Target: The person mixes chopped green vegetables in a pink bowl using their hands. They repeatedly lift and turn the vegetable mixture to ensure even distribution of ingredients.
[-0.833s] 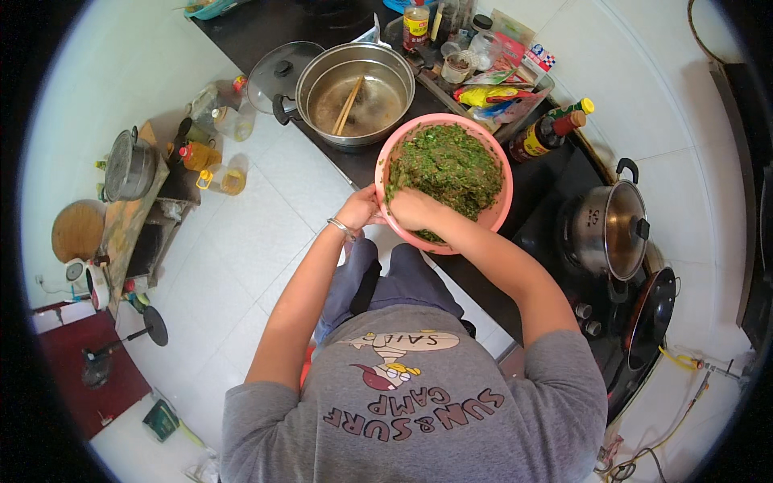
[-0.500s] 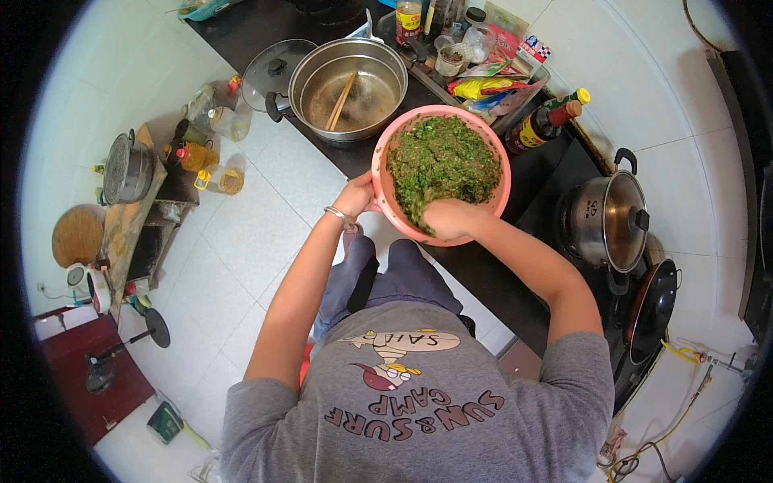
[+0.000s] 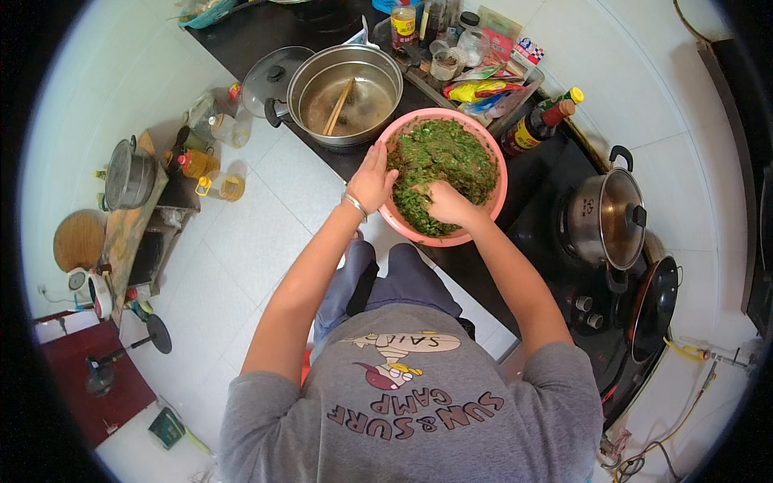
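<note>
Bowl [image 3: 501,181]: on the counter [image 3: 483,278], right of and nearer than the pot [image 3: 310,80]; its near-left side appears to overhang the edge. I rate it thin plastic, slightly flexible, slick if wet.
Mix [image 3: 447,153]: chopped green mass, heaped toward the far side of the bowl. I rate it soft, damp and clinging; its bulk should make the bowl heavy.
Left hand [image 3: 372,179]: fingers straight and together, laid along the left rim, not curled round it.
Right hand [image 3: 448,203]: fingertips sunk in the near part of the mix; I cannot tell whether they grasp any.
Bowl hold: I advise opposite rims, fingers beneath for lifting.
Mix hold: I advise a cupped scoop from below.
</note>
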Motion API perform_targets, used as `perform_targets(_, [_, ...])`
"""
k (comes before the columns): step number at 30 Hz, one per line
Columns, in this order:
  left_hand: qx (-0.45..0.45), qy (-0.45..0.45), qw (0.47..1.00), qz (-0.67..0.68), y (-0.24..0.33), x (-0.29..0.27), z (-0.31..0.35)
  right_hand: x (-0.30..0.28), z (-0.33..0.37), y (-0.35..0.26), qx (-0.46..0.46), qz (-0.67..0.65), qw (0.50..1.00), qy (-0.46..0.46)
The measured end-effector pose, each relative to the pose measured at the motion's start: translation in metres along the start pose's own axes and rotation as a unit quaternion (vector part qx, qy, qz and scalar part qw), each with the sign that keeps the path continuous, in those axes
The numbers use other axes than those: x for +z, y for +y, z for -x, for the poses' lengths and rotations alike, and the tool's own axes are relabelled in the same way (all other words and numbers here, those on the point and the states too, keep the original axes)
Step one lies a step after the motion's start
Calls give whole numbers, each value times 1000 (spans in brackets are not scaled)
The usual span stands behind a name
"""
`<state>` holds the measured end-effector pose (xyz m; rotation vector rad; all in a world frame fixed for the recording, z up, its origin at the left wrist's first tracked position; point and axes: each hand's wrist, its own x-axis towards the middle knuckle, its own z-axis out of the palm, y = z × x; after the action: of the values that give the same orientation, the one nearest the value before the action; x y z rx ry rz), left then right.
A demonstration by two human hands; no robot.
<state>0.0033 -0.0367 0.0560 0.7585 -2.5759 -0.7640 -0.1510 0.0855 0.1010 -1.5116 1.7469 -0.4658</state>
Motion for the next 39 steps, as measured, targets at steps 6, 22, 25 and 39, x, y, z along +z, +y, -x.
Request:
perform_targets(6, [-3,-88,986,-145,61,16,39,5,12,35,-51,-58,993,87])
perform_targets(22, [37,60,997,19,72,18,8,-18,-6,42,-42,-17,991,125])
perform_targets(25, [-15,73,996,48,68,9,14,-11,-36,56,-19,-2,987,160])
perform_targets(39, [-316,-1,878,360,-12,20,45,-8,-141,-1,145,156,961,175])
